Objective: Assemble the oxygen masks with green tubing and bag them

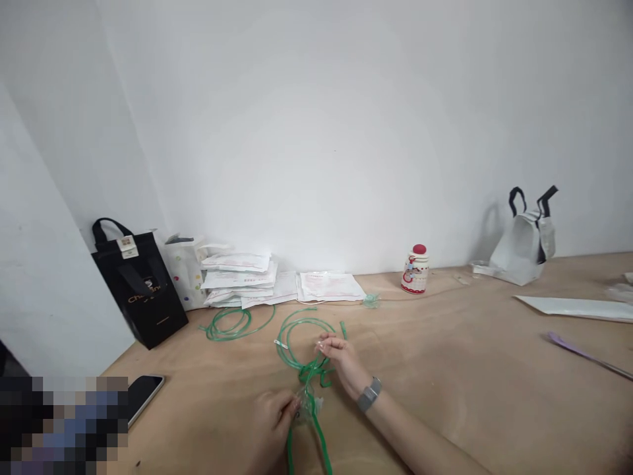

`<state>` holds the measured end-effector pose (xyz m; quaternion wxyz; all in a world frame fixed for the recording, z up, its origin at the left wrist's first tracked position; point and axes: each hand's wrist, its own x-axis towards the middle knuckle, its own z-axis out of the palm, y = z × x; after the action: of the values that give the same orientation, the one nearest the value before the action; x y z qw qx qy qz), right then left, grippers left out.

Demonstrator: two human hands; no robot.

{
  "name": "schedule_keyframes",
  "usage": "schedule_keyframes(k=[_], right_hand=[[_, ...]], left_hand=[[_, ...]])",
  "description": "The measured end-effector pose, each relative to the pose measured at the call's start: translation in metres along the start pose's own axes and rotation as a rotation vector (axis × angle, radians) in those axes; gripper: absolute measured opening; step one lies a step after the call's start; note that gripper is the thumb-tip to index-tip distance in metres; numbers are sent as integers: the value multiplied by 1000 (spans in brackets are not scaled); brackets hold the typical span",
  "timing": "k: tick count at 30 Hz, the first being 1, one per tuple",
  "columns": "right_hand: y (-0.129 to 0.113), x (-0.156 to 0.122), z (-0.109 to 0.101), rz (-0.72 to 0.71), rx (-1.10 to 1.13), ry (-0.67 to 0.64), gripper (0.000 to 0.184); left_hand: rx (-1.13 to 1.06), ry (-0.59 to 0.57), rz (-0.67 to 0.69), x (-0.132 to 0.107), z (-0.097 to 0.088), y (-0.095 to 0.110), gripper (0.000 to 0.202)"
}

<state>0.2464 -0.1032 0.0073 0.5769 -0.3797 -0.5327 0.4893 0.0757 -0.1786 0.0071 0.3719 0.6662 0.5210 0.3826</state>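
My left hand (279, 412) is closed, its fingertips pinching a clear plastic piece (307, 404), possibly a mask, low in the middle of the head view. Two green straps (321, 439) hang from that piece toward the bottom edge. Above and to the right, my right hand (339, 353) has its fingers pinched together on thin green tubing (315, 364) running up from the plastic piece. A loop of the same tubing (283, 323) lies on the table just beyond, with a small white tag (281, 344) on it. My fingers partly hide the plastic piece.
Another coil of green tubing (212, 330) lies left, before stacked white packets (237, 280). A black bag (143, 297) and phone (144, 396) are at left. A red-topped bottle (414, 274), white bag (519, 247), white sheet (578, 308) and purple-ended stick (568, 344) lie right.
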Motion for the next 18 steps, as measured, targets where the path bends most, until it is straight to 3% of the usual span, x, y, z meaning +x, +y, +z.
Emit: schedule_keyframes(k=[4, 7, 12, 15, 18], right_hand=[[5, 8, -8, -57, -122, 31, 31], [9, 14, -15, -115, -246, 50, 30], [5, 27, -47, -214, -453, 93, 28], [-1, 30, -59, -264, -557, -22, 16], [-2, 27, -61, -309, -780, -228, 21]], left_hand=[[-439, -138, -96, 18, -7, 6, 21], [-620, -245, -164, 44, -14, 6, 16], [-885, -231, -266, 71, -16, -15, 11], [-997, -200, -342, 78, -12, -31, 7], [-1082, -153, -408, 86, -14, -44, 8]])
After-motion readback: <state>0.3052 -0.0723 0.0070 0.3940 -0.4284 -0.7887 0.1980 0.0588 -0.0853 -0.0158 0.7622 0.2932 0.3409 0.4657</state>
